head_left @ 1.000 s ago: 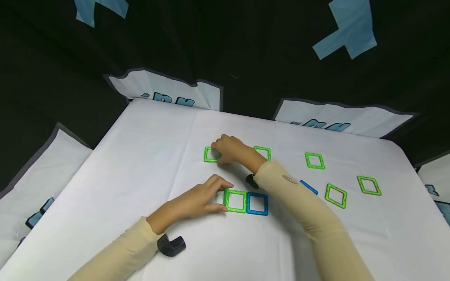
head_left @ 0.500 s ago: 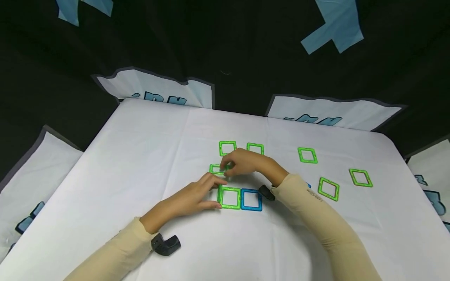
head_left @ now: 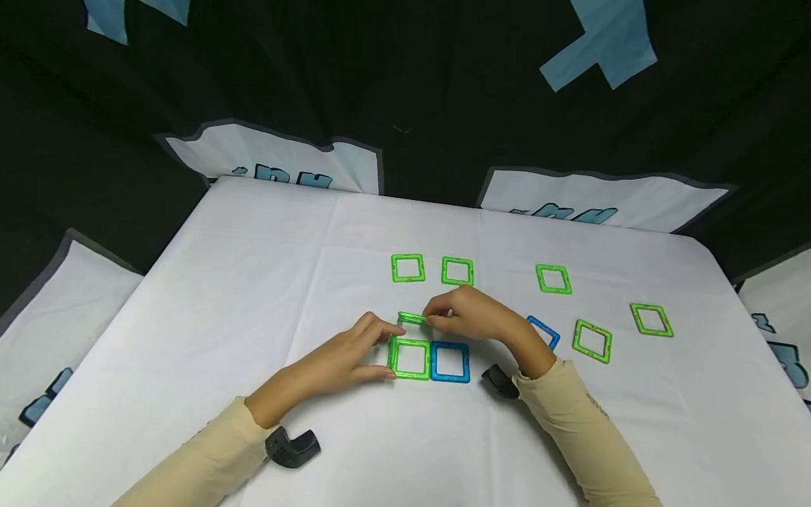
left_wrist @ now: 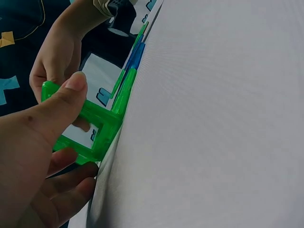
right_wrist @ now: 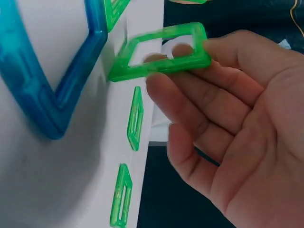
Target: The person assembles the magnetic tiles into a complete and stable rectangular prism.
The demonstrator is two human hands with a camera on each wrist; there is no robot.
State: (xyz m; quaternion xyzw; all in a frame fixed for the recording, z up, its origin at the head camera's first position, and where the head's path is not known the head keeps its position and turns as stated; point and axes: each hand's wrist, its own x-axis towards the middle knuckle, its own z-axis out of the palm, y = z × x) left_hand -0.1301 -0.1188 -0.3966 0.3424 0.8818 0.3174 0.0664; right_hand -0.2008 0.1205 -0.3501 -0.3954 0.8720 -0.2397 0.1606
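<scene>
My left hand holds an upright green square magnetic tile between thumb and fingers, at the left edge of a flat green tile. A flat blue tile adjoins that flat tile on its right. Just behind the flat green tile, my right hand pinches another green square magnetic tile by one side, thumb against fingers. In the head view this tile is seen nearly edge-on; whether it touches the flat tile I cannot tell.
Two loose green tiles, one left of the other, lie behind the hands. Several more tiles lie rightward, including a green one and a blue one partly behind the right forearm. White cloth covers the table.
My right hand has taken a green tile from the back left, drawn it toward me and rightward, and tilted it edge-on. My left hand keeps its hold on the upright tile.
</scene>
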